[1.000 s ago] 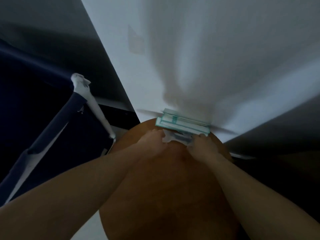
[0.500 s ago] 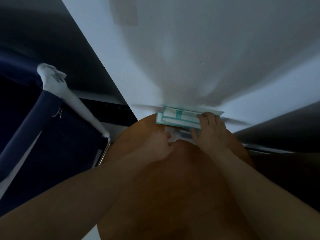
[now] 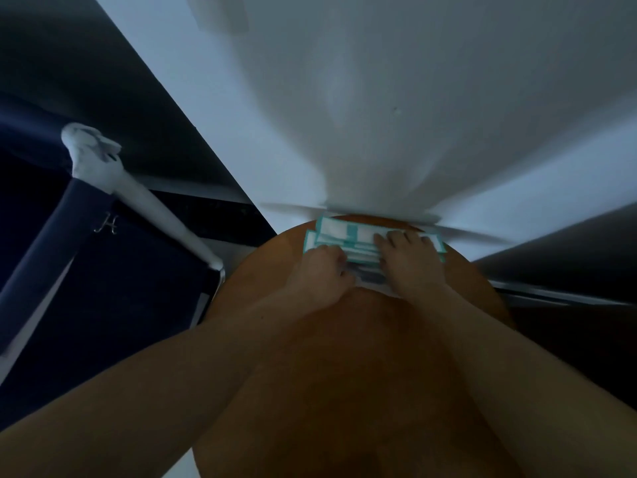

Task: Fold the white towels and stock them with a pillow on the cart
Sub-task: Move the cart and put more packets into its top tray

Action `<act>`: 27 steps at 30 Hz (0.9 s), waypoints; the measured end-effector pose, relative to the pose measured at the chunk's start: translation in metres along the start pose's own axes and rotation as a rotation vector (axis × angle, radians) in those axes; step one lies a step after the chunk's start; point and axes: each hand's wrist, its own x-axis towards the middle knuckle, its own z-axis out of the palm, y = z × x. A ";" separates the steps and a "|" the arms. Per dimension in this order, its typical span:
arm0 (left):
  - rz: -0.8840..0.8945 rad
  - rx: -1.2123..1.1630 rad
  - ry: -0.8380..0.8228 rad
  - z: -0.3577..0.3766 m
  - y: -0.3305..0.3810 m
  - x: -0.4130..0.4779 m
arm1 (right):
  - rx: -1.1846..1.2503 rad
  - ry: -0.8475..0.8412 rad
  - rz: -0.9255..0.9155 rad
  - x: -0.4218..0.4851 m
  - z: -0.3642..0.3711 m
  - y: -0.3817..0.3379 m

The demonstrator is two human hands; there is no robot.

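Dark blue fabric [image 3: 113, 270], at nine o'clock: a single pale script letter "H" [image 3: 107, 224].
Teal-edged packets [image 3: 339, 232], at centre: print too blurred to read.

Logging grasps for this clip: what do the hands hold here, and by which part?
Both hands are on the white-and-teal packets: the right hand lies on their right half, and the left hand is at their lower left edge. A true grip cannot be told.

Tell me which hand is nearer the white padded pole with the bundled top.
Left. The left hand lies just right of the white padded pole; the right hand lies farther right.
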 end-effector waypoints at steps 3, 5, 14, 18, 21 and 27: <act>-0.012 0.002 0.021 0.002 0.005 -0.008 | -0.021 0.069 -0.049 -0.027 0.013 -0.010; -0.016 0.033 0.011 0.000 0.007 -0.016 | 0.000 0.063 -0.026 -0.044 0.016 -0.017; -0.049 0.034 -0.004 -0.006 0.001 -0.029 | 0.337 -0.122 0.194 -0.058 0.005 -0.014; -0.078 0.019 -0.008 0.000 0.003 -0.032 | 0.285 -0.250 0.202 -0.048 0.000 -0.007; -0.102 -0.007 -0.022 0.004 0.008 -0.033 | 0.180 -0.094 0.184 -0.048 -0.004 -0.003; -0.249 -0.509 -0.027 0.003 0.028 -0.026 | 0.204 0.178 0.174 -0.051 -0.012 -0.004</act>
